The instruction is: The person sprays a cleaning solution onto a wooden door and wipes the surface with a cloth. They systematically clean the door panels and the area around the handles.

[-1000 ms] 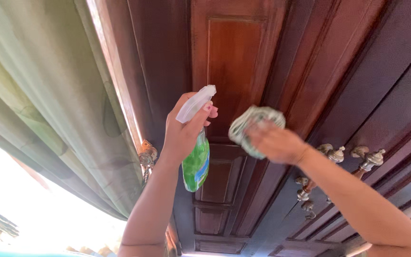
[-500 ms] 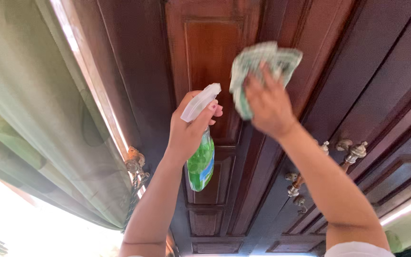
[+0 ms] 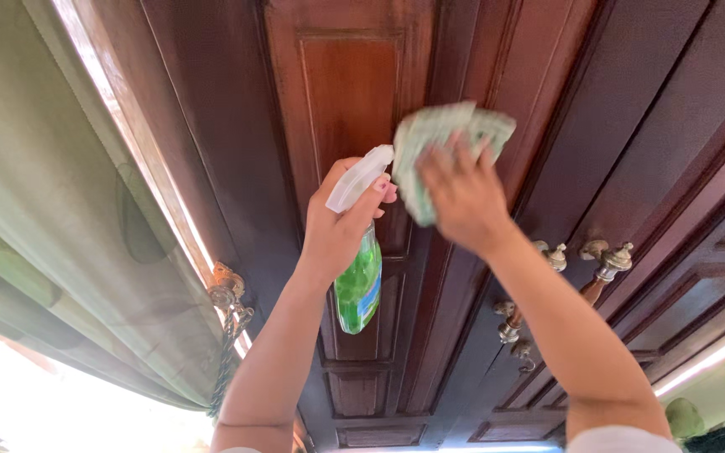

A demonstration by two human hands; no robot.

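Note:
My left hand (image 3: 337, 226) grips a spray bottle (image 3: 357, 285) of green liquid with a clear white trigger head, held up close to a dark red-brown panelled wooden door (image 3: 354, 92). My right hand (image 3: 463, 197) presses a crumpled pale green cloth (image 3: 442, 138) flat against the door's raised frame, just right of the bottle's nozzle. Both arms reach upward from the bottom of the view.
Green curtain (image 3: 52, 252) hangs at the left, tied back at a brass holder (image 3: 226, 289) with a cord. Brass door handles (image 3: 606, 258) stick out from the door at right, below my right forearm. Bright daylight fills the lower left.
My right hand swept the cloth up the door from mid-panel height, then slightly back down and left. The left hand with the bottle stayed nearly still as the view shifted.

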